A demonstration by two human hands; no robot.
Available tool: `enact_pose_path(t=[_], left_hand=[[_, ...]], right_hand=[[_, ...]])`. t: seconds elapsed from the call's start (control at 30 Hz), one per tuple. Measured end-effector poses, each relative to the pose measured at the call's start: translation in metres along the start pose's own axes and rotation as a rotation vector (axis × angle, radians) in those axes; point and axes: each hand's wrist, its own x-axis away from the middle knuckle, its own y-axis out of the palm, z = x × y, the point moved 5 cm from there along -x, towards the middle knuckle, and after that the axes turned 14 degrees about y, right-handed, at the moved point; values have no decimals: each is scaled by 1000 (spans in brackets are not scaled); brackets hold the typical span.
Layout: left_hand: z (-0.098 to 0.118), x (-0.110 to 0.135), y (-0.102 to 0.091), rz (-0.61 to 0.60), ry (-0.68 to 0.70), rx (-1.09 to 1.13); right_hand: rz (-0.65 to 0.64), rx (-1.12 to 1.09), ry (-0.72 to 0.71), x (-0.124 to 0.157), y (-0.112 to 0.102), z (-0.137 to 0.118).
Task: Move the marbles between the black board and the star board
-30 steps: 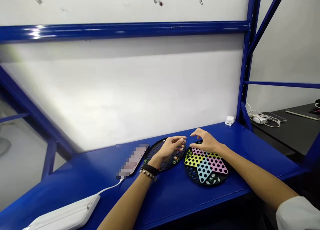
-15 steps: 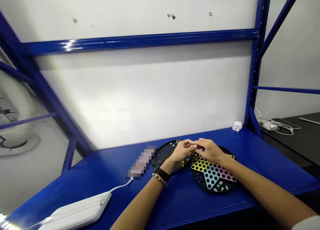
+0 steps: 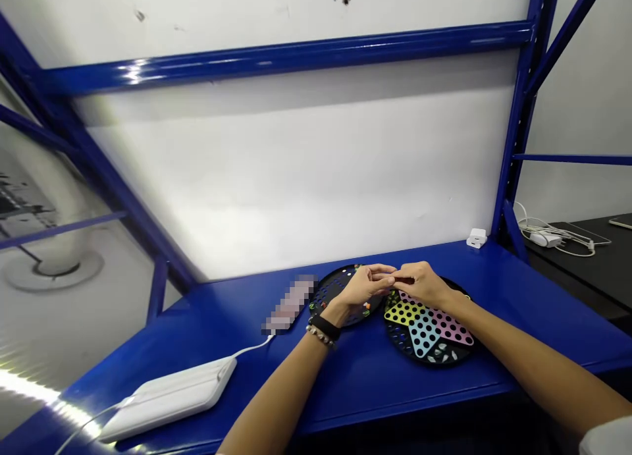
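Observation:
My left hand [image 3: 365, 286] and my right hand [image 3: 419, 285] meet fingertip to fingertip above the gap between two round black trays. Both have their thumbs and fingers pinched together; whatever lies between them is too small or hidden to make out. Under my right hand is a Chinese checkers board [image 3: 425, 327] with yellow, light blue and pink star points, and clear and dark pieces in its rim pockets. Below my left hand lies the other black tray [image 3: 332, 285], partly covered, with small coloured marbles near its edge. A black band and a beaded bracelet circle my left wrist.
A blurred-out phone [image 3: 291, 305] lies left of the trays, joined by a cable to a white power bank [image 3: 172, 397]. A white charger [image 3: 476, 238] stands at the back right of the blue table [image 3: 355, 382]. Tangled white cables [image 3: 557, 236] lie on a black surface beyond the blue post.
The view has shifted slightly, so the table and trays appear a little higher and further right. My hands stay together at the fingertips over the same spot.

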Motion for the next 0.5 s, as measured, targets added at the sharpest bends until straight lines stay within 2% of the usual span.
enact_pose_path(t=[0.1,0.2,0.33,0.4,0.5], left_hand=[[5,0,-1,-43,-16,-33],[24,4,-7,-177,-34,-128],[47,17,-45,-290,-45,-637],[44,28,-67,-355,-178,-842],[27,45,-86,-462,-465,-912]], right_hand=[[-8,5,-18,-1,0,0],[13,-37,2,-3,-3,1],[103,-247,216,-7,-13,15],[159,-444,376,-8,-20,28],[241,-758,584,-8,-27,50]])
